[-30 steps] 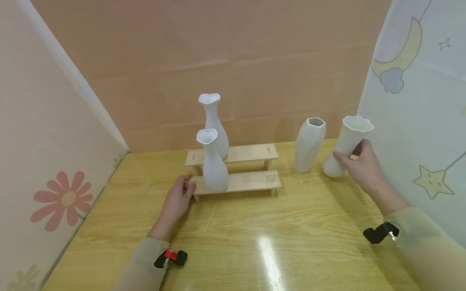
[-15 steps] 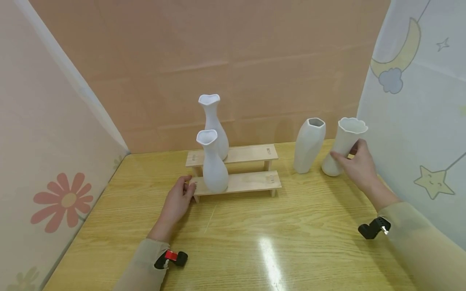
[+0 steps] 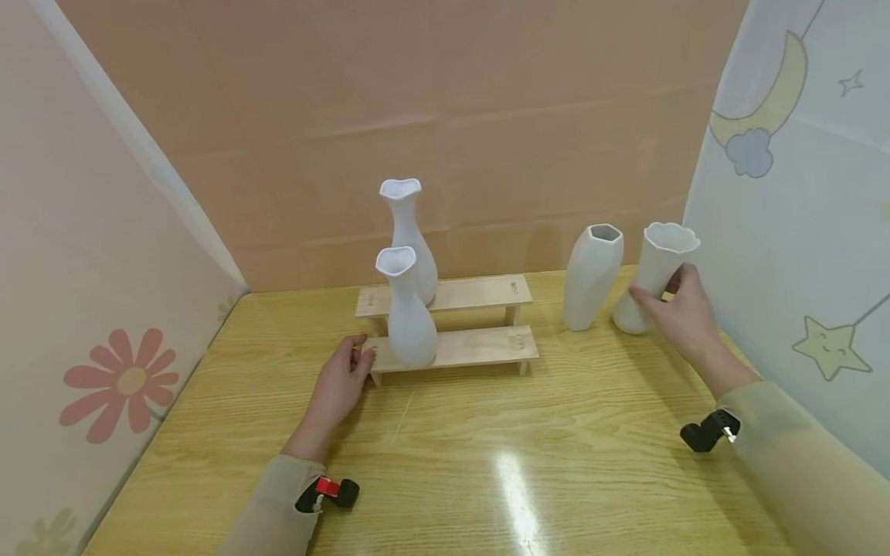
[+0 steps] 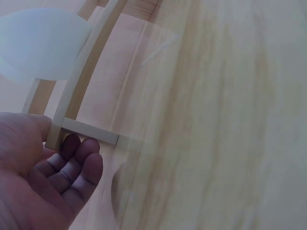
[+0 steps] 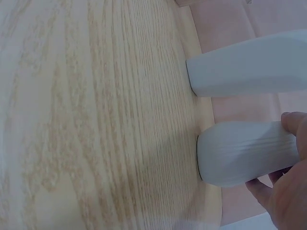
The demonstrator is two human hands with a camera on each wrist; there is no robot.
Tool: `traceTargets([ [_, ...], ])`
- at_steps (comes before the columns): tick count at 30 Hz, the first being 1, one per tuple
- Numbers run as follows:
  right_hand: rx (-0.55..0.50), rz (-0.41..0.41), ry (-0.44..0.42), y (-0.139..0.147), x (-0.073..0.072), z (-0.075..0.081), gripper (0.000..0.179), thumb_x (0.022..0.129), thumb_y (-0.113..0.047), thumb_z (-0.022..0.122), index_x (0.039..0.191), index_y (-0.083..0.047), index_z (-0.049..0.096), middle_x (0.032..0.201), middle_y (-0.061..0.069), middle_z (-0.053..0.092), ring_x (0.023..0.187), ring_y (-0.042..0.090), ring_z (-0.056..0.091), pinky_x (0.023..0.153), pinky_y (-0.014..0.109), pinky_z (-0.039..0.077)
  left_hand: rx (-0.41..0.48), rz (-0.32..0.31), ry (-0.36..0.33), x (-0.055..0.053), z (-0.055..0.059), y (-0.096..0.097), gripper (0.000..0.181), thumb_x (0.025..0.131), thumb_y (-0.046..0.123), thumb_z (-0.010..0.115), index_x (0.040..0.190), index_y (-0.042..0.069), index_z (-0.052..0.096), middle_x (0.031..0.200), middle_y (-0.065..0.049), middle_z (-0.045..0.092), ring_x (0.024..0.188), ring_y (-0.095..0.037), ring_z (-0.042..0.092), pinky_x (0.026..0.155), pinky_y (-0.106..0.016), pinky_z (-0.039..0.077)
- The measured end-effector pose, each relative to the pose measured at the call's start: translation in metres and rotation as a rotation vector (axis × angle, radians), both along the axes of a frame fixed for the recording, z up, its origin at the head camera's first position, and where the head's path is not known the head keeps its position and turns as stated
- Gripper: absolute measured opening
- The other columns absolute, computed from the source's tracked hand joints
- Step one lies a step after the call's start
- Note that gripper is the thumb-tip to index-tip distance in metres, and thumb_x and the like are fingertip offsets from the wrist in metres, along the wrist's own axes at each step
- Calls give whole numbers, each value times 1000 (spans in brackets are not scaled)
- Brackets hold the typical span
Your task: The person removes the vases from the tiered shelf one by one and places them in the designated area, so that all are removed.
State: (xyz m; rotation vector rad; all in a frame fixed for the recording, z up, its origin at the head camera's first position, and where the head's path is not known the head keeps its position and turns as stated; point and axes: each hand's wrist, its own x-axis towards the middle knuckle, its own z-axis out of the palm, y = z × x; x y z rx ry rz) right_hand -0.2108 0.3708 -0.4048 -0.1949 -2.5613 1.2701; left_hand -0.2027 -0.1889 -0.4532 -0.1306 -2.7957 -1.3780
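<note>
At the right of the head view, my right hand [image 3: 686, 315] grips a white vase [image 3: 659, 266] with a scalloped rim, thumb on its left side and fingers behind. Its base meets the tabletop in the right wrist view, where the vase's ribbed body [image 5: 244, 151] shows. Close beside it stands a white faceted vase [image 3: 591, 279]. My left hand [image 3: 341, 378] holds the left end of the lower wooden stand [image 3: 487, 347]; in the left wrist view its fingers [image 4: 76, 179] curl around that end. A narrow-necked white vase [image 3: 412, 332] stands on this board, near my left hand.
Behind the lower stand is a higher wooden stand [image 3: 480, 292], bearing a taller narrow-necked vase [image 3: 410, 224]. An orange-brown backdrop [image 3: 445, 116] rises at the back of the wooden table [image 3: 445, 455]. Printed cloth panels flank both sides.
My right hand has moved the scalloped vase a little left, closer to the faceted vase, and it leans slightly less. My left hand and the stands have stayed put.
</note>
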Motion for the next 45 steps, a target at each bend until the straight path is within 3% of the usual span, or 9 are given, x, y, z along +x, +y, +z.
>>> traceTargets([
  [13, 26, 4, -15, 2, -4, -2, 91, 109, -46, 68, 165, 7, 20, 152, 37, 44, 139, 52, 46, 110, 70, 39, -12, 2, 0, 1, 3, 1, 47, 119, 25, 55, 156, -3, 51, 101, -11, 68, 83, -21, 67, 76, -37, 56],
  [18, 0, 35, -35, 1, 0, 2, 97, 108, -46, 71, 170, 5, 15, 158, 36, 40, 144, 51, 42, 116, 71, 38, -15, 7, -1, 0, 3, 0, 47, 119, 25, 56, 156, -3, 51, 100, -10, 68, 82, -21, 66, 75, -36, 56],
  [24, -17, 24, -13, -2, 11, 12, 101, 108, -46, 72, 174, 1, 13, 166, 36, 33, 149, 56, 36, 119, 75, 31, -6, 10, -2, -1, 3, 1, 47, 119, 25, 56, 157, -2, 51, 99, -10, 67, 81, -22, 66, 74, -36, 56],
  [29, -35, 6, -2, -5, 29, 17, 102, 108, -42, 72, 175, 2, 7, 171, 37, 24, 153, 60, 31, 122, 74, 27, 10, 6, -8, -1, 5, 5, 48, 119, 25, 56, 157, -2, 50, 99, -11, 67, 82, -21, 66, 75, -35, 56],
  [32, -47, -26, 16, -12, 43, 21, 100, 108, -40, 72, 175, 1, 9, 173, 33, 23, 155, 56, 30, 127, 65, 27, 6, 4, -7, -1, 6, 6, 48, 119, 24, 56, 157, -3, 50, 98, -10, 66, 81, -21, 65, 73, -34, 55],
  [38, -66, -89, 106, -36, 68, 32, 93, 106, -38, 76, 173, -3, 21, 169, 21, 30, 154, 37, 34, 128, 29, 30, -7, 7, 2, -1, 7, 6, 47, 118, 24, 57, 156, -3, 51, 98, -10, 67, 81, -21, 67, 74, -35, 55],
  [45, -74, -29, 252, -68, 77, 45, 76, 104, -15, 79, 166, -1, 37, 157, 15, 42, 146, 26, 43, 121, 17, 34, -3, 5, -3, 0, 8, 6, 47, 119, 24, 56, 156, -2, 50, 99, -11, 67, 82, -22, 67, 75, -36, 57],
])
